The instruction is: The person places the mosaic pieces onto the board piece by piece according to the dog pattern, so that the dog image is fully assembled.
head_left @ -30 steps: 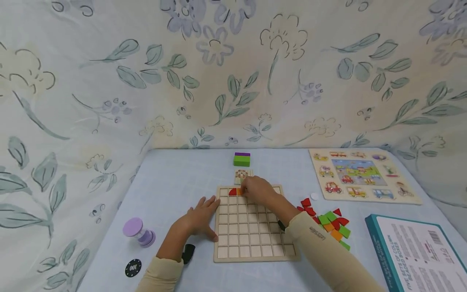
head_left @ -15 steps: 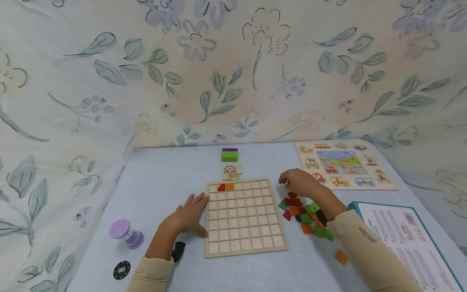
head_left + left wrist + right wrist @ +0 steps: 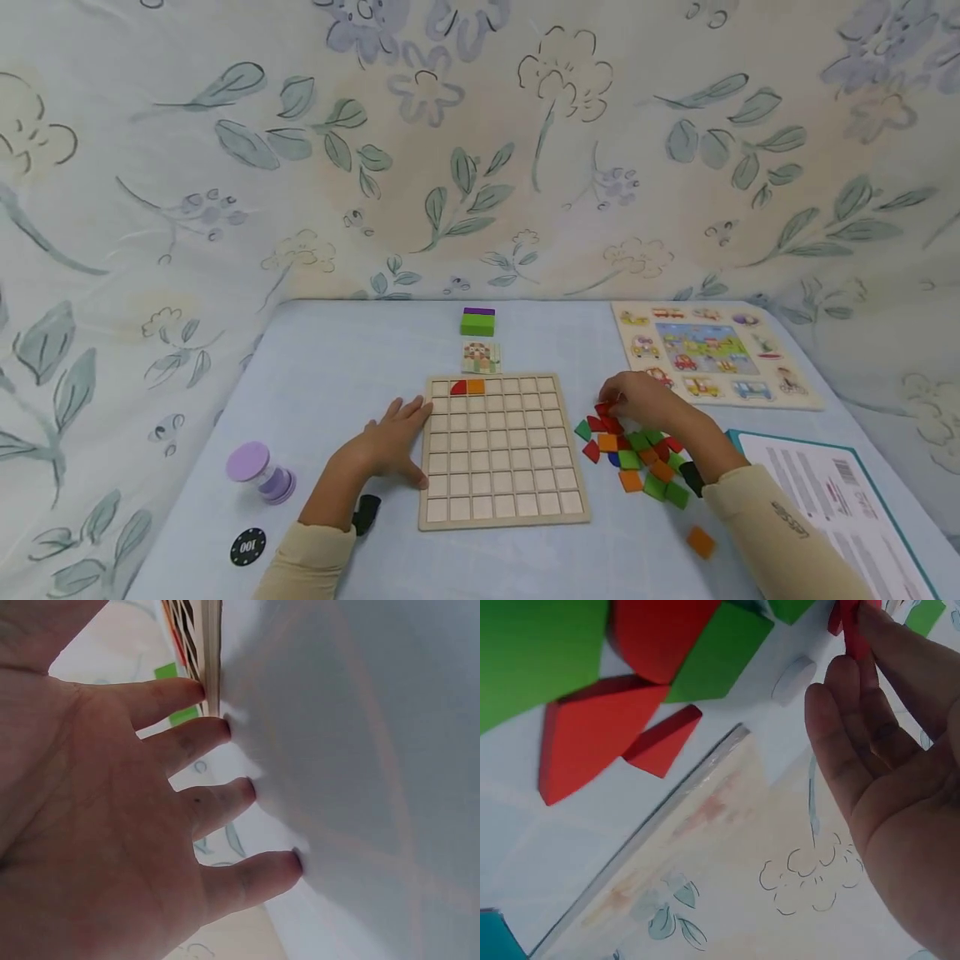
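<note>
I see the left hand, fingers spread, touching the left edge of a pale wooden grid board. Right of them, a red quarter-round piece and orange square piece sit in its far row. The right hand's fingers pinch a flat red piece beside loose multicoloured flat pieces.

The puzzle lies flat, with small vehicle pictures around one bigger scene. On the near side of the puzzle, not touching it, lies a box, white with teal edges, printed text and a barcode. Well to the left of the puzzle is a lilac spool. A black chip, marked 100, lies also far left of the puzzle. Behind the puzzle rises a flowered cloth.
</note>
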The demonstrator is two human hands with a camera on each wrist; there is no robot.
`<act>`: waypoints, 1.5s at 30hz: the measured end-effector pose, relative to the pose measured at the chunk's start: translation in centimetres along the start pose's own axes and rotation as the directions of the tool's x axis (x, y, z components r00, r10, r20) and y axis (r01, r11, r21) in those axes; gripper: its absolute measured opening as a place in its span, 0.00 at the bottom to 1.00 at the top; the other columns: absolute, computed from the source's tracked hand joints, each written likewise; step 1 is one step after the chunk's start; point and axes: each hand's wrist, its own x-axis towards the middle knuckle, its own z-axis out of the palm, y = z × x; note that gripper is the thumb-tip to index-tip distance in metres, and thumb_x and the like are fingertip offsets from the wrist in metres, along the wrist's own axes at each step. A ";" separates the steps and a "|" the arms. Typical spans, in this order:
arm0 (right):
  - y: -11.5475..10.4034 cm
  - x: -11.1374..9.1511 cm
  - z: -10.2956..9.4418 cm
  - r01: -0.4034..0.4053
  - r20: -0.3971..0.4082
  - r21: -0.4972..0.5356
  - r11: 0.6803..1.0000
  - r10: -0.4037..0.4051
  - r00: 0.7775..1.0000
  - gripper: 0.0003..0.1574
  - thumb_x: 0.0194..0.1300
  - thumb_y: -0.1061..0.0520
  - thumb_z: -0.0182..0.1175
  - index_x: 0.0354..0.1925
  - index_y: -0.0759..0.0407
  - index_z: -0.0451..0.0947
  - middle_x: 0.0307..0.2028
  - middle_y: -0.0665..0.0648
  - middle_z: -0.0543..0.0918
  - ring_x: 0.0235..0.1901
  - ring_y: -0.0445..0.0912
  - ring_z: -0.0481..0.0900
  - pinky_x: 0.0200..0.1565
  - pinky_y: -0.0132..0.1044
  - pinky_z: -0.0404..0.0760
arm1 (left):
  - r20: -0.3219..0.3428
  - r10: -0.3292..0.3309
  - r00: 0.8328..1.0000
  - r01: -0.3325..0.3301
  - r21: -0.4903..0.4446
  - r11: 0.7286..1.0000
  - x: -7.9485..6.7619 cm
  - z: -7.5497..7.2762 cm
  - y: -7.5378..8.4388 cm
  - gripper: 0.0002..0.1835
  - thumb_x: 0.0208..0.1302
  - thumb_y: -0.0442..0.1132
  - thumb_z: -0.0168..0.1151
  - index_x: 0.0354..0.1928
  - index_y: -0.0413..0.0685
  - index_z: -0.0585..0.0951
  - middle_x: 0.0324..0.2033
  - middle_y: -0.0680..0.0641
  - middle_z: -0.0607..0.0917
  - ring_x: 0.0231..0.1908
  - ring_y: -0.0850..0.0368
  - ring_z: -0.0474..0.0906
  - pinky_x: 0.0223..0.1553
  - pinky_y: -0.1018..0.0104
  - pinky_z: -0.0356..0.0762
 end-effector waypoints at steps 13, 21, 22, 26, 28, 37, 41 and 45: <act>-7.3 4.9 2.5 0.140 -0.137 0.136 0.981 -0.122 0.983 0.06 0.59 0.57 0.61 0.36 0.56 0.76 0.28 0.49 0.80 0.28 0.41 0.74 0.30 0.32 0.75 | 0.001 -0.012 1.000 0.012 -0.021 1.000 -0.8 0.7 0.8 0.59 0.32 0.49 0.77 0.69 0.51 0.54 0.70 0.47 0.49 0.69 0.42 0.37 0.61 0.34 0.43; -10.5 7.6 4.8 0.120 -0.118 0.116 0.986 -0.107 0.987 0.05 0.58 0.58 0.61 0.34 0.56 0.74 0.24 0.48 0.78 0.23 0.40 0.73 0.27 0.32 0.72 | -0.007 -0.003 1.000 0.002 -0.037 0.999 -0.8 1.9 0.9 0.60 0.31 0.50 0.78 0.69 0.52 0.54 0.70 0.48 0.50 0.69 0.43 0.38 0.61 0.34 0.44; -10.6 7.7 4.9 0.115 -0.118 0.121 0.986 -0.100 0.988 0.05 0.58 0.58 0.61 0.33 0.56 0.74 0.25 0.48 0.78 0.23 0.40 0.73 0.27 0.33 0.72 | -0.006 -0.005 1.000 0.004 -0.038 0.999 -0.8 1.9 0.9 0.60 0.31 0.50 0.78 0.69 0.52 0.54 0.70 0.48 0.50 0.69 0.43 0.38 0.61 0.34 0.44; -10.9 8.1 5.3 0.126 -0.127 0.114 0.985 -0.112 0.986 0.04 0.58 0.58 0.61 0.34 0.55 0.76 0.27 0.47 0.79 0.27 0.40 0.74 0.31 0.34 0.74 | -0.013 -0.015 1.000 0.014 -0.015 1.000 -0.7 1.9 0.7 0.60 0.31 0.51 0.78 0.69 0.53 0.54 0.70 0.48 0.50 0.69 0.43 0.37 0.61 0.35 0.45; -11.0 8.3 5.3 0.132 -0.128 0.105 0.986 -0.118 0.985 0.04 0.59 0.57 0.61 0.34 0.55 0.76 0.28 0.47 0.79 0.28 0.40 0.75 0.33 0.35 0.75 | -0.020 -0.018 1.000 0.018 0.001 1.000 -0.7 1.8 0.6 0.60 0.31 0.51 0.78 0.69 0.53 0.54 0.70 0.48 0.50 0.69 0.44 0.38 0.61 0.35 0.45; -11.5 8.1 5.3 0.094 -0.133 -0.038 0.995 -0.098 0.986 0.07 0.59 0.55 0.60 0.38 0.52 0.80 0.33 0.47 0.81 0.34 0.41 0.76 0.38 0.36 0.77 | -0.017 -0.016 1.000 0.016 -0.006 1.000 -0.8 1.3 0.8 0.60 0.32 0.51 0.77 0.69 0.53 0.54 0.70 0.49 0.49 0.69 0.43 0.37 0.61 0.35 0.44; -11.8 7.8 5.1 0.131 -0.146 -0.105 0.986 -0.145 0.978 0.06 0.58 0.57 0.61 0.36 0.52 0.82 0.34 0.47 0.83 0.36 0.42 0.78 0.40 0.36 0.78 | -0.017 -0.018 1.000 0.018 0.005 1.000 -0.9 1.1 0.9 0.59 0.32 0.51 0.77 0.69 0.53 0.53 0.70 0.49 0.49 0.69 0.43 0.37 0.61 0.35 0.45; -12.0 7.7 5.1 0.190 -0.141 -0.177 0.966 -0.216 0.966 0.08 0.57 0.59 0.61 0.37 0.53 0.84 0.36 0.49 0.84 0.38 0.43 0.79 0.40 0.36 0.79 | -0.013 -0.029 1.000 0.029 0.003 1.000 -0.9 1.1 0.9 0.60 0.32 0.51 0.77 0.69 0.52 0.54 0.70 0.48 0.50 0.69 0.43 0.38 0.61 0.35 0.45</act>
